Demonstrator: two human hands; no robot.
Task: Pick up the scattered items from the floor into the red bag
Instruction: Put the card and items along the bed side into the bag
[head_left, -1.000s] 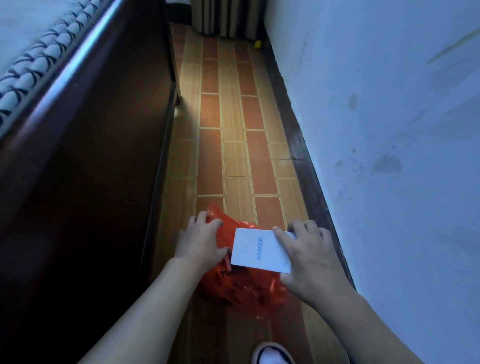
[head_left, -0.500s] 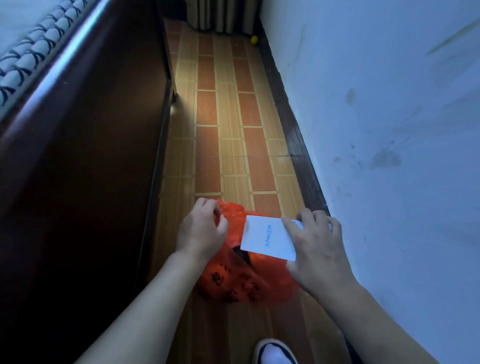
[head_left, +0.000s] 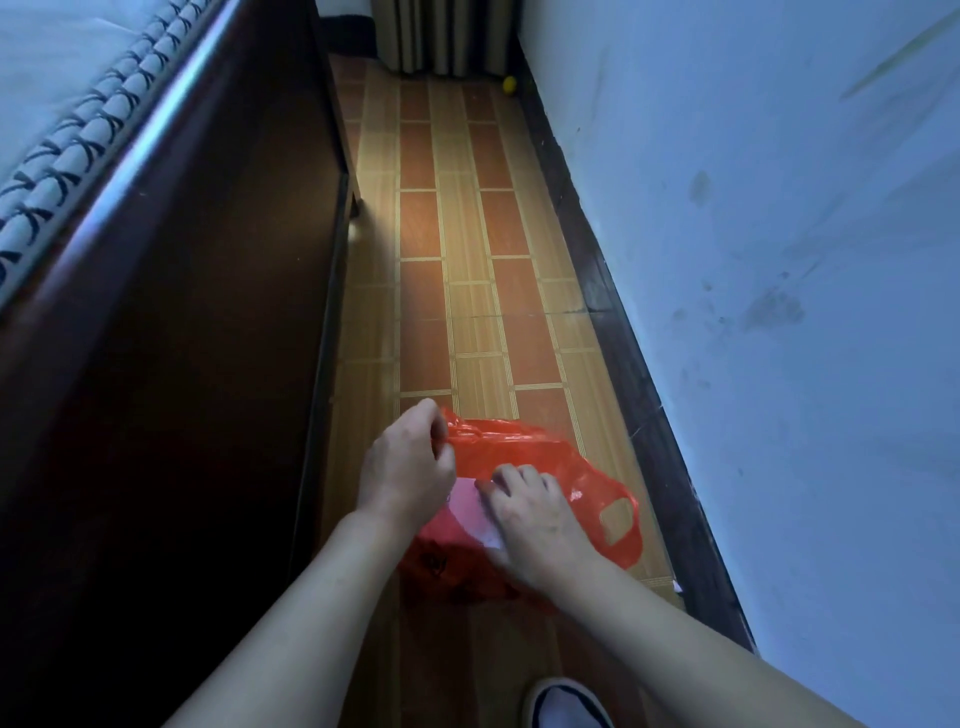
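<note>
- A tall dark wooden bed frame (head_left: 171, 364) runs along the far side of the left hand (head_left: 408, 465), with a pale patterned mattress edge (head_left: 67, 150) on top.
- A pale blue wall (head_left: 779, 260), smudged in places, stands beyond the right hand (head_left: 530, 519), with a dark skirting board (head_left: 613, 322) at its foot.
- A narrow floor (head_left: 467, 270) of red and tan tiles stretches ahead of both hands.
- The red bag (head_left: 561, 467), thin plastic, lies crumpled on the floor under and between the hands; one handle loop lies open just beyond the right hand, toward the wall.
- The left hand pinches the bag's rim between curled fingers and thumb, lifting it.
- The right hand, fingers curled, holds a white box (head_left: 470, 506) which sits partly inside the bag's mouth, showing pink through the plastic between the two hands.
- A white shoe (head_left: 566, 704) shows on the floor behind the right hand.
- A small yellow ball (head_left: 510, 84) lies far ahead of the hands, by the skirting board.
</note>
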